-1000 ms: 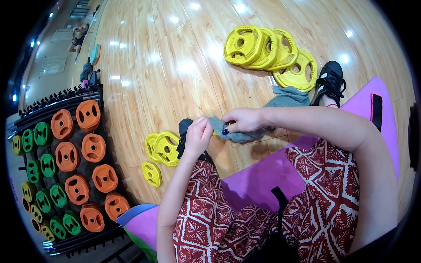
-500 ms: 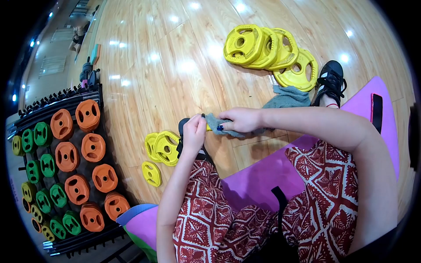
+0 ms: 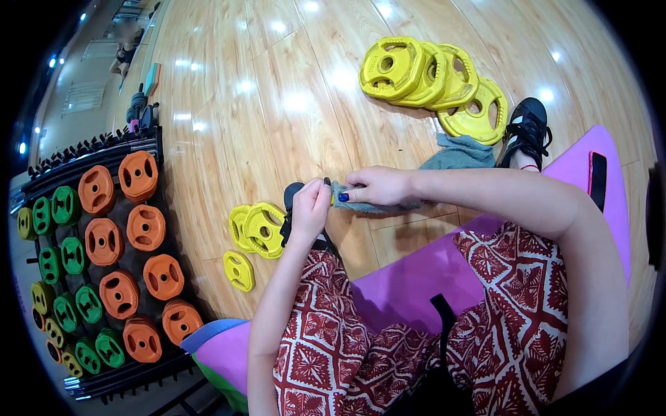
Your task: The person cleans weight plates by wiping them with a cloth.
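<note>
My left hand (image 3: pixel 311 208) is closed in front of the black shoe on the left; a small bit of yellow shows between it and my other hand, and most of that object is hidden. Beside it, my right hand (image 3: pixel 374 187) grips a grey cloth (image 3: pixel 368 206), the thumb with dark blue polish pressed on it. More grey cloth (image 3: pixel 458 152) lies beyond my right forearm, against the lowest plate of the fanned yellow plates (image 3: pixel 392 67). Left of my left hand, several smaller yellow plates (image 3: pixel 263 230) rest on the wooden floor.
A rack (image 3: pixel 149 139) of orange (image 3: pixel 104 241), green and yellow plates stands on the left. Under my legs is a purple mat (image 3: pixel 402 277) with a black strap. A black shoe (image 3: pixel 528 132) is at the right. A person shows small at the top left, face blurred.
My right hand and the cloth have shifted slightly, with less cloth hanging below my fingers than a second ago. My left hand stays closed. The view has tilted a little.
</note>
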{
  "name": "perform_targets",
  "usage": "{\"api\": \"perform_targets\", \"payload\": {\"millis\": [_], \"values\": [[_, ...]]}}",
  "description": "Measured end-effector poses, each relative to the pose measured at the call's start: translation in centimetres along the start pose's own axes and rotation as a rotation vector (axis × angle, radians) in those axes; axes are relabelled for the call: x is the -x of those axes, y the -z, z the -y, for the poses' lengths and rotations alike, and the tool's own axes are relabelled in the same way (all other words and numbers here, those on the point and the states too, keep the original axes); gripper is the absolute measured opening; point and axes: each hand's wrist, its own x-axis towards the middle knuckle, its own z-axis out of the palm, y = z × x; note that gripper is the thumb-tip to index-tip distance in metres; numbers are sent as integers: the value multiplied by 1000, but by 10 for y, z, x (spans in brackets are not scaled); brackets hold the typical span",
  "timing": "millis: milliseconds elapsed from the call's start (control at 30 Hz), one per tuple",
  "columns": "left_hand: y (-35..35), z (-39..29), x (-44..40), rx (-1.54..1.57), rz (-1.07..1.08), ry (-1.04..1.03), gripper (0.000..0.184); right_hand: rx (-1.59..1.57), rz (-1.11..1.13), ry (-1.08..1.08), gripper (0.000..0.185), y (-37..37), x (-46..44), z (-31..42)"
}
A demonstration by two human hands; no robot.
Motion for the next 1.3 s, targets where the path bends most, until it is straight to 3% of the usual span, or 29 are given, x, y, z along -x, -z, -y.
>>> {"api": "perform_targets", "payload": {"millis": [133, 200, 333, 533, 633, 733, 800, 1100, 1233, 1300], "values": [[-1, -6, -2, 14, 12, -32, 23, -129, 21, 41, 20, 5, 6, -2], [-1, -6, -3, 2, 32, -30, 23, -259, 211, -42, 15, 12, 10, -3], [-3, -9, -4, -15, 48, -36, 23, -459, 320, -197, 14, 16, 15, -7], [-7, -6, -4, -53, -35, 12, 24, -178, 70, -42, 14, 13, 16, 7], [-6, -9, -2, -80, -23, 25, 24, -175, 128, -216, 17, 16, 17, 12], [-5, -12, 1, -95, -12, 13, 24, -91, 120, -153, 21, 10, 9, -4], [-4, -13, 2, -95, -13, 13, 23, 109, 12, 73, 29, 7, 6, -10], [-4, -11, 7, -87, -9, 24, 22, 151, -49, -76, 51, 6, 4, 7], [-1, -4, 7, 35, 77, 72, 22, 123, -32, -67, 48, 5, 2, 4], [0, -6, 6, 26, 86, 72, 23, 61, 28, -62, 37, 5, 2, 1]]}}
